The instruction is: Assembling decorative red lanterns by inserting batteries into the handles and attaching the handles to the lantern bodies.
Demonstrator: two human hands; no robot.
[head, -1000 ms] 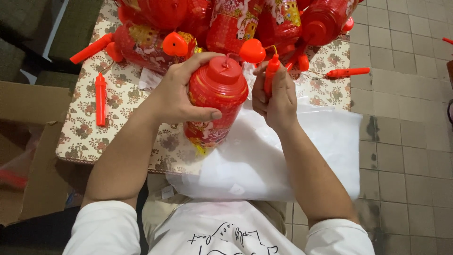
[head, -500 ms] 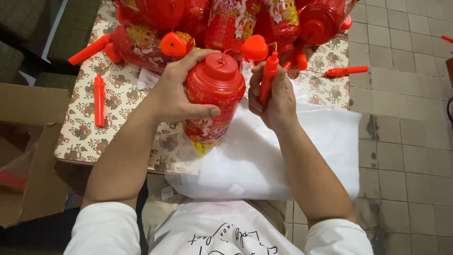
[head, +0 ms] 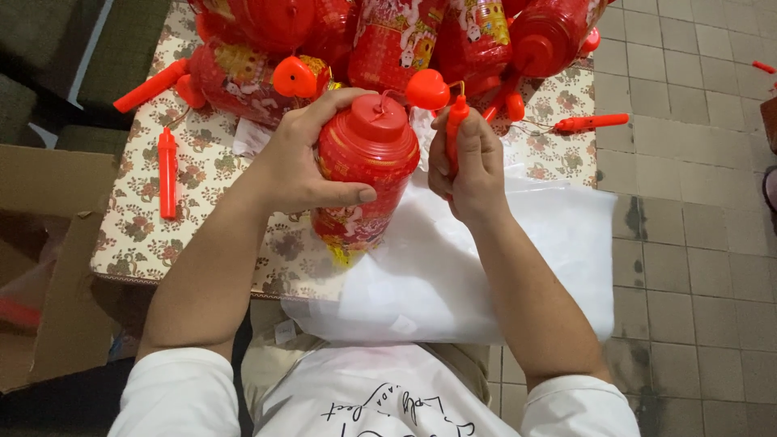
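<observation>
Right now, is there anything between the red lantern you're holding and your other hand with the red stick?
In the head view, only a narrow gap separates the red lantern from the right hand; through it shows white plastic sheet. The red stick sits in that hand.

One head cam, looks steeply down, close on table (head: 202, 178).

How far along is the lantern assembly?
Done: a pile of red lanterns lies at the table's far edge. In hand: left hand grips a red lantern; right hand holds a red handle stick beside it. Left: loose sticks on the table.
</observation>
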